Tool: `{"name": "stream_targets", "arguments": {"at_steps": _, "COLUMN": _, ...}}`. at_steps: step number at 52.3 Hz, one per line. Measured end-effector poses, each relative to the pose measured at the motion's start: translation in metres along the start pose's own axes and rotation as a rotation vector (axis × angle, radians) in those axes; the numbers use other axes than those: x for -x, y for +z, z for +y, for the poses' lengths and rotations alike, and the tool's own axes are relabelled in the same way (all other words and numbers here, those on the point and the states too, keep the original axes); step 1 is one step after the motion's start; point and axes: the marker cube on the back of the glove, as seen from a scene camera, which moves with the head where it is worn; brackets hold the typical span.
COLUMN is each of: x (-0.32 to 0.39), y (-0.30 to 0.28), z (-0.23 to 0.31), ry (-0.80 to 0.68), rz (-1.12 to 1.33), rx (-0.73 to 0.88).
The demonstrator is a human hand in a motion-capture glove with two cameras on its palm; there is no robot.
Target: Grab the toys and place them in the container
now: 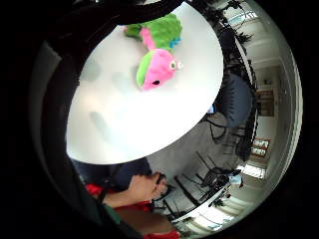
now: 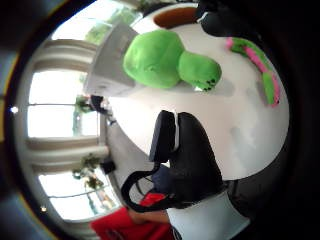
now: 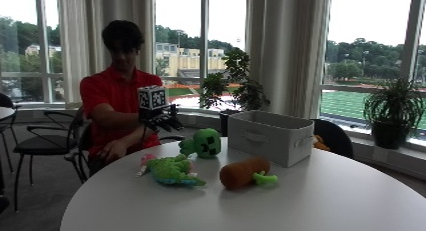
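Note:
On the round white table point(image 3: 319, 201) lie three toys. A green block-faced plush point(image 3: 205, 143) point(image 2: 167, 60) stands nearest my gloved right hand point(image 3: 164, 122). A green and pink plush creature point(image 3: 170, 170) point(image 1: 157, 64) point(image 2: 257, 62) lies at the near left. A brown plush with a green end point(image 3: 245, 173) point(image 2: 175, 16) lies in the middle. The white fabric container point(image 3: 271, 136) point(image 2: 111, 62) stands behind them. My hand hovers above the table's far left edge, just left of the block-faced plush, fingers relaxed and holding nothing. The gloved thumb point(image 2: 192, 155) points out over the table.
The person's bare left hand point(image 3: 112, 151) point(image 1: 143, 186) rests on the lap below the table edge. Black chairs point(image 3: 40, 141) stand at the left. Potted plants point(image 3: 393, 111) line the window sill behind the container. The table's right half holds nothing.

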Motion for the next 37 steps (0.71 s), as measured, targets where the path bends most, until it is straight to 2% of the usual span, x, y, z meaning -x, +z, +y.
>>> {"name": "stream_targets", "arguments": {"at_steps": 37, "x": -0.0050, "y": -0.0059, "z": -0.0055, "ry": 0.005, "rz": -0.020, "rx": -0.015}}
